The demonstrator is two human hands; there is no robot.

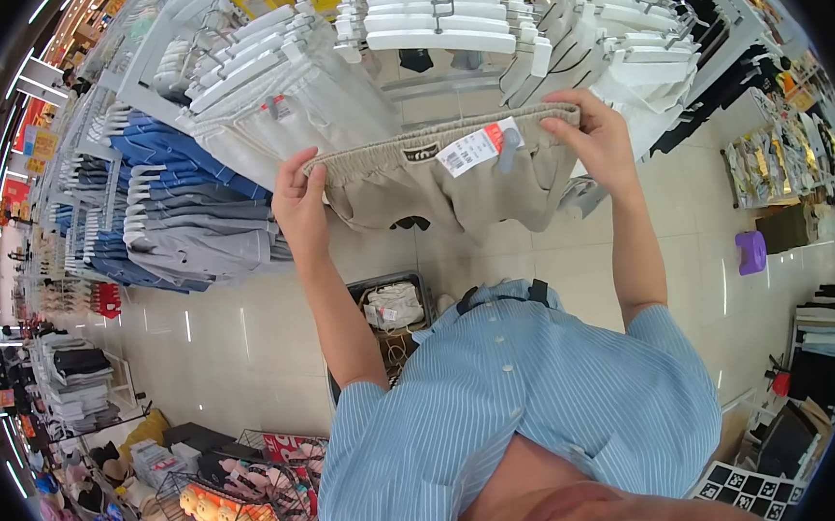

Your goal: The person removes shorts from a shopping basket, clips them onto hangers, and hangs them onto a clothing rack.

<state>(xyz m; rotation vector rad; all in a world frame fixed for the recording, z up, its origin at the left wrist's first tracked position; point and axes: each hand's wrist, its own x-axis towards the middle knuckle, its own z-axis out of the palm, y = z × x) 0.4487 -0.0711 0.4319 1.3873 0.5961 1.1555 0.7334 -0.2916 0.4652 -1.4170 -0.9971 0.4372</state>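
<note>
A pair of beige shorts point(471, 194) with a gathered elastic waistband hangs stretched between my two hands. My left hand point(299, 196) pinches one end of the waistband. The other end is gripped by my right hand point(595, 137), thumb in front. A white and red price tag point(473, 150) lies over the front of the waistband, near a small dark label point(421, 153). Just beyond the shorts, white hangers point(441, 38) hang in rows on a rack, with white trousers point(296, 119) on the left side.
A dark basket point(427, 299) with folded clothing stands on the floor by my left side. Blue and grey garments point(197, 218) hang at the left. A purple stool point(751, 253) stands at the right. Wire bins with plush toys point(227, 516) sit at the lower left.
</note>
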